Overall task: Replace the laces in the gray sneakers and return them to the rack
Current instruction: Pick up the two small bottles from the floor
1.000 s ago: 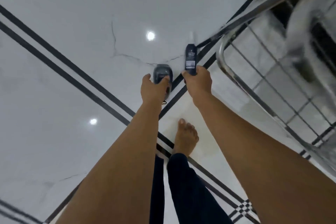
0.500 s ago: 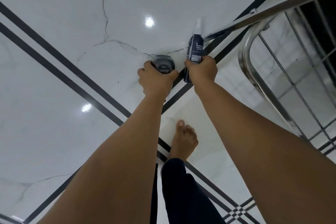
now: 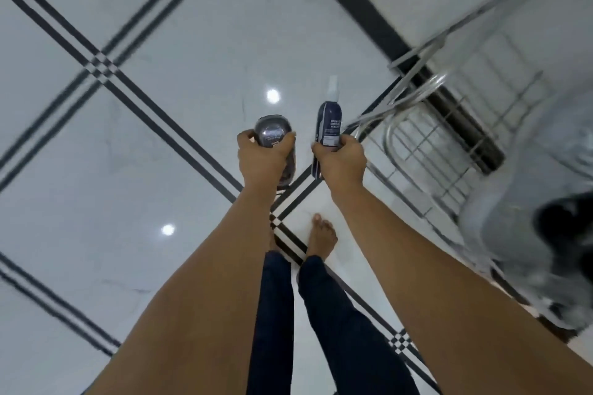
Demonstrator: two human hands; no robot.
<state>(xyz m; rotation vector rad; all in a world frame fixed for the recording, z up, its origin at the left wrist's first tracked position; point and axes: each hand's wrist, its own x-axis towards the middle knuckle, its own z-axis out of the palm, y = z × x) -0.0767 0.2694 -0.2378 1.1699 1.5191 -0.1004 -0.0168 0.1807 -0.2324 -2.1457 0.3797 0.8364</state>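
Standing on a white marble floor (image 3: 154, 144) crossed by black stripes, a person looks down at two outstretched arms, two legs in dark trousers (image 3: 340, 314) and one plainly visible bare foot (image 3: 322, 237); the other foot is mostly hidden behind the left forearm. Two hands hold two things. The left hand (image 3: 261, 159) curls its fingers and thumb round one round dark container (image 3: 272, 133), whose lid faces the camera. The right hand (image 3: 341, 159) grips one dark spray bottle (image 3: 330, 125) round its lower half. The bottle's long axis runs away from the person, its white nozzle pointing toward the top of the frame.

One chrome wire rack (image 3: 433, 82) stands to the right. On it, at the right edge, lies one blurred gray shape with a dark opening, apparently a gray sneaker (image 3: 513, 202). A second sneaker cannot be made out. It sits to the right of the right hand and nearer the person, well apart from it, and neither hand touches it. Motion blur hides toe and heel, so which way it points cannot be told.
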